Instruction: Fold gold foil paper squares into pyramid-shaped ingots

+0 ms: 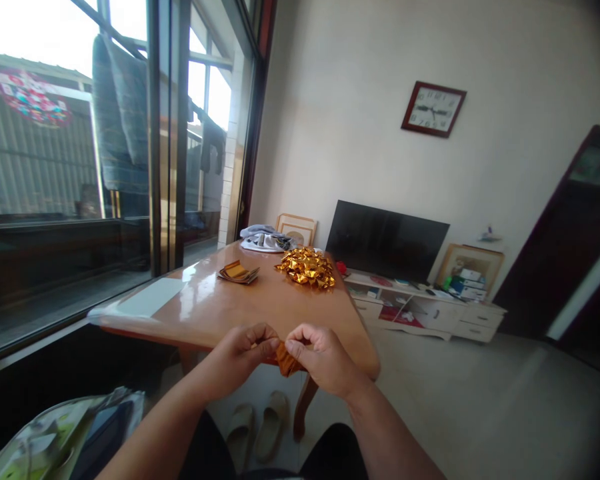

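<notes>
Between my two hands is a small piece of folded orange-gold foil paper (287, 360), just off the near edge of the wooden table (240, 310). My left hand (250, 350) pinches its left side with thumb and fingers. On the other side, my right hand (317, 350) grips it the same way, thumb on top. The fingers hide part of the paper. Farther back on the table lies a heap of shiny gold folded foil pieces (307, 268). To its left sits a small stack of flat gold and brown paper sheets (238, 272).
Folded clothes (265, 238) lie at the table's far end. A pale sheet (150, 297) rests at the left corner by the window. Slippers (271, 427) are on the floor below, a bag (55, 440) at lower left. A television (386, 240) stands on a white cabinet (443, 317).
</notes>
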`<state>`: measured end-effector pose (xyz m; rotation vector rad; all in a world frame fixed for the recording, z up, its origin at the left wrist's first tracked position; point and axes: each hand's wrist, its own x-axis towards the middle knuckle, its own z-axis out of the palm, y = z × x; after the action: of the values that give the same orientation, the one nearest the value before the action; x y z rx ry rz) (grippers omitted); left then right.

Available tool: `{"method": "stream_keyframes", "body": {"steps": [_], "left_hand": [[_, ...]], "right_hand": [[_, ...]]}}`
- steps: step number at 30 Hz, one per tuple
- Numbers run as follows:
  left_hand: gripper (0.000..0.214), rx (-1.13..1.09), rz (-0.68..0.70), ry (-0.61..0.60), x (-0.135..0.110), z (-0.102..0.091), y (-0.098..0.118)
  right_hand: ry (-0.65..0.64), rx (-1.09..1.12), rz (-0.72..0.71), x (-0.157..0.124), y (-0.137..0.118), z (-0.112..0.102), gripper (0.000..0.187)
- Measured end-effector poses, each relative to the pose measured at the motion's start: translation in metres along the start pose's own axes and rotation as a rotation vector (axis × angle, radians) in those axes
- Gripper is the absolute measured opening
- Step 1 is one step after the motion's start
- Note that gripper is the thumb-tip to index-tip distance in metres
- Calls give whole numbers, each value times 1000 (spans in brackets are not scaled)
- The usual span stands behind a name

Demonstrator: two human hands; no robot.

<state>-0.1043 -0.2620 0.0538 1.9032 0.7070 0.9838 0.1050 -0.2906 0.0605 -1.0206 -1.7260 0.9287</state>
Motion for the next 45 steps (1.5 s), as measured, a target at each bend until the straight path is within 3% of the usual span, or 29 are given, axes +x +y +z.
{"method": "stream_keyframes", "body": {"steps": [6, 13, 20, 27, 29, 33, 35, 40, 45], "left_hand": [[30, -173, -70, -18, 0, -1, 2], [36, -95, -52, 164, 2, -1, -5], [32, -292, -68, 143, 3, 15, -20], [30, -273, -65, 163, 4, 16, -16], [30, -236, -55, 219, 5, 18, -17], [24, 12, 40, 484, 5, 27, -24], [21, 128, 105, 559, 4, 32, -27], [18, 263, 167, 594, 3, 40, -32], [20, 222, 126, 616, 6, 40, -33]], "right_hand": [[-22, 63, 41, -2, 1, 0, 30], [110, 108, 32, 1, 15, 4, 31], [149, 114, 34, -1, 17, 12, 29], [124, 140, 56, 0, 16, 16, 24], [178, 105, 34, 1, 19, 17, 24], [289, -2, -31, 3, 26, 21, 21], [332, -30, -68, 5, 27, 23, 20], [395, -108, -125, 6, 30, 26, 17], [404, -168, -144, 6, 35, 28, 15]]}}
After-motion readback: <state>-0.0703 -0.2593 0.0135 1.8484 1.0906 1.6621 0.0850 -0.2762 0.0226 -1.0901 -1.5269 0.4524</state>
